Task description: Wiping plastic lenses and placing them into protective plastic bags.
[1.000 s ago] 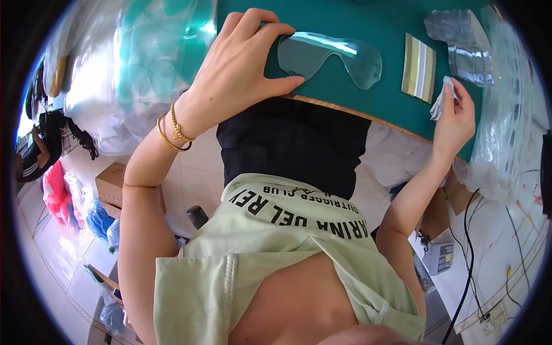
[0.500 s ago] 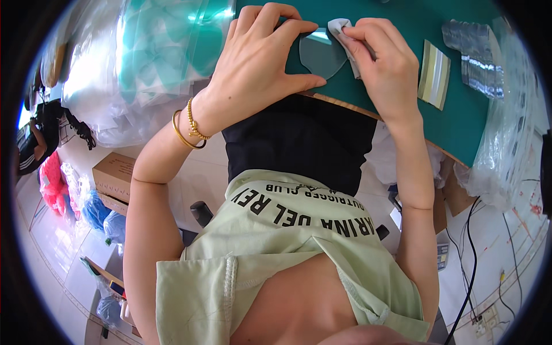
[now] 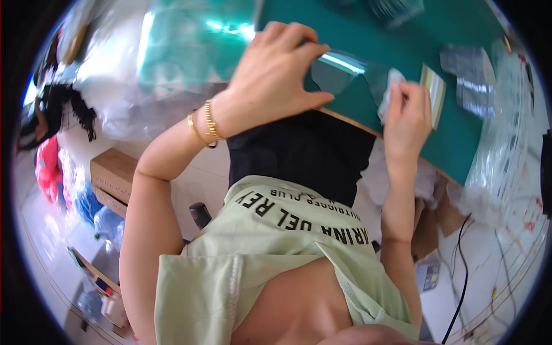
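Observation:
A clear, curved lens-like sheet [image 3: 336,77] with rounded lobes lies on the green tabletop, a bright reflection along its far edge. My left hand [image 3: 276,75] spans its left lobe, forefinger at the far edge and thumb at the near edge, steadying it. Off the lens's right end, my right hand [image 3: 407,118] pinches a crumpled white cloth [image 3: 391,92]. Part of the cloth is hidden behind the fingers. Just right of that hand is a pale yellow and silver strip-like piece [image 3: 434,95].
Clear plastic bags [image 3: 190,46] cover the table's left side. A stack of clear shiny pieces [image 3: 474,83] sits at the right, beside plastic wrapping [image 3: 497,138]. More clear pieces [image 3: 397,10] lie at the far edge. A cardboard box [image 3: 115,169] stands lower left; black cable [image 3: 463,276] hangs lower right.
My right hand has drawn the cloth rightward and nearer, away from the lens's left lobe. My left hand and the lens appear slightly lower and farther right, as the whole view has shifted.

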A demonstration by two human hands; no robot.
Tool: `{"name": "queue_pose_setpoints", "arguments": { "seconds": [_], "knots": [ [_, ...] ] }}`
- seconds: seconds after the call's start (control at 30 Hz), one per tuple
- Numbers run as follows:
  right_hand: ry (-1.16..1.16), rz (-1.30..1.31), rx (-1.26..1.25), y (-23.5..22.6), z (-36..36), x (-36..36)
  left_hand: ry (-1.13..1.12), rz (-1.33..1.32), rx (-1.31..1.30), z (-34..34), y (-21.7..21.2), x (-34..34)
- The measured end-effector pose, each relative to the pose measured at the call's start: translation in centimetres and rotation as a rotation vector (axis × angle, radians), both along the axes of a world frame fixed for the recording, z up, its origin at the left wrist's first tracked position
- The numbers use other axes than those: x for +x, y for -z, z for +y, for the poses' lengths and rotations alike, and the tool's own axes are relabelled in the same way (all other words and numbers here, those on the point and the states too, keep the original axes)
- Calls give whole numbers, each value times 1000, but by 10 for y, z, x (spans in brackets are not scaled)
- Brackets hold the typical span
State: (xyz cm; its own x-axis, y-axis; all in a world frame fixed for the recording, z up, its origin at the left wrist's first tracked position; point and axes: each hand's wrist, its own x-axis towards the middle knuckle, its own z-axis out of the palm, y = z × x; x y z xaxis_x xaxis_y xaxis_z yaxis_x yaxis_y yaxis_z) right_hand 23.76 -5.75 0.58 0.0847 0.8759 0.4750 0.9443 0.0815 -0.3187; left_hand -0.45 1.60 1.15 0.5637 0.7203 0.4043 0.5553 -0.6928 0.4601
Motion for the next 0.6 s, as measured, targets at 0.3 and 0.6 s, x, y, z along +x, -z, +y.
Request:
{"name": "queue_pose_setpoints", "arguments": {
  "seconds": [0.3,0.6],
  "knots": [
    [192,137,34,-14,-74,35,-17,6,-70,-11,-10,-24],
    [320,-375,29,-55,-48,98,-636,138,83,109,-18,-167]
  ]
}}
